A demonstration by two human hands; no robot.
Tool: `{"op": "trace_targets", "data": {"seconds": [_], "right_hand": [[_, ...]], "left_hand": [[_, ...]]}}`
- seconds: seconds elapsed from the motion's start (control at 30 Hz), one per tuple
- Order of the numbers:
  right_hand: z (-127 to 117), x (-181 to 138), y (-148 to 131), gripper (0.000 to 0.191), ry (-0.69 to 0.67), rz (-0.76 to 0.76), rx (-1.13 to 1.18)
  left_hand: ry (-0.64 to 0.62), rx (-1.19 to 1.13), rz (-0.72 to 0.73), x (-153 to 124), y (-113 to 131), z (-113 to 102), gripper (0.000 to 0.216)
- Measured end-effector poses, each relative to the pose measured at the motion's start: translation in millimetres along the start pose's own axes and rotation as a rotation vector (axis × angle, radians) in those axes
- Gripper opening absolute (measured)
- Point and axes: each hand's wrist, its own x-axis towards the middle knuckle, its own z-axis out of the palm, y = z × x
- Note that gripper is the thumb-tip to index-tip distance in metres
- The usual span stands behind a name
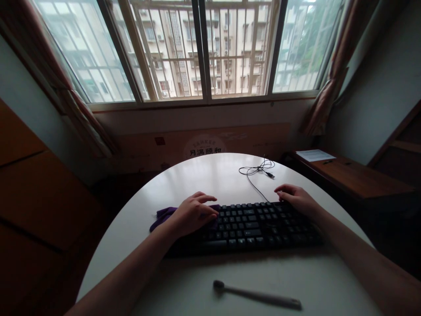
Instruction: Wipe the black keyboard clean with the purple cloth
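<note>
A black keyboard (251, 226) lies across the white round table, its keys facing up. My left hand (194, 215) is over its left part, pressing a purple cloth (161, 218) onto the keys. Part of the cloth spreads out left of the keyboard, and the rest is hidden under my palm. At the far right corner, my right hand (297, 199) steadies the keyboard with its fingers curled past the back edge. On the near side of the table lies a toothbrush (258, 296) with a grey handle and dark bristles, apart from both hands.
The keyboard's black cable (256, 169) lies bundled behind it, its USB plug showing. White tabletop (131, 215) surrounds the keyboard. A wooden side table (358, 177) with a paper sheet (315, 155) stands at right. Beyond are a long printed box (256, 136) and a barred window (237, 52).
</note>
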Motion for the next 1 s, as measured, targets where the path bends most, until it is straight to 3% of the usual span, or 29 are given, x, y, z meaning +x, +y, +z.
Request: {"op": "trace_targets", "data": {"seconds": [0.17, 0.43, 0.67, 1.0], "right_hand": [[0.3, 0.8, 1.0, 0.031, -0.001, -0.007, 0.006], [0.3, 1.9, 4.6, 0.031, -0.010, 0.002, 0.018], [1.7, 0.7, 0.1, 0.033, 0.003, 0.001, -0.014], [0.8, -1.7, -4.3, 0.033, -0.001, 0.022, -0.003]], "left_hand": [[-0.033, -0.027, 0.009, 1.2, -0.6, 3.4, 0.018], [0.045, -0.030, 0.010, 3.0, 6.7, 6.7, 0.016], [0.203, -0.020, -0.040, 9.0, 22.7, 12.8, 0.013], [0.043, -0.019, 0.004, 6.6, 20.6, 16.8, 0.014]]}}
